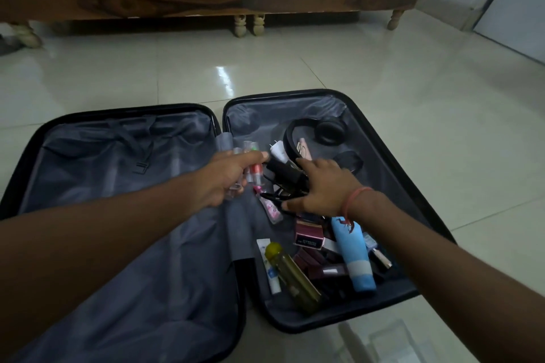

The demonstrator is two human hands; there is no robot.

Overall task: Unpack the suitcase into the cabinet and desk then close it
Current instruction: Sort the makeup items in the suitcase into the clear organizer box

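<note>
Two hands in the open suitcase

No label can be read. The suitcase [383, 138] lies open on the floor tiles [413, 82], its right half holding one pair of headphones [321, 131] and one blue tube [354, 253]. Left hand [227, 177] grips small clear bottles [252, 162]. Right hand [321, 186], fingers spread, rests on a black charger [287, 174].

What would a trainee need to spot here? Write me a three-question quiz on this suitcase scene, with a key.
1. True or false: the left half of the suitcase holds toiletries.
2. What does the left hand grip? A) headphones B) small clear bottles C) a blue tube
3. Fill in: the right hand rests on a tangle of black ____.

Key:
1. False; only grey lining shows there.
2. B, the small clear bottles.
3. Cables, beside the black headphones; the blue tube lies nearer the camera.
</note>
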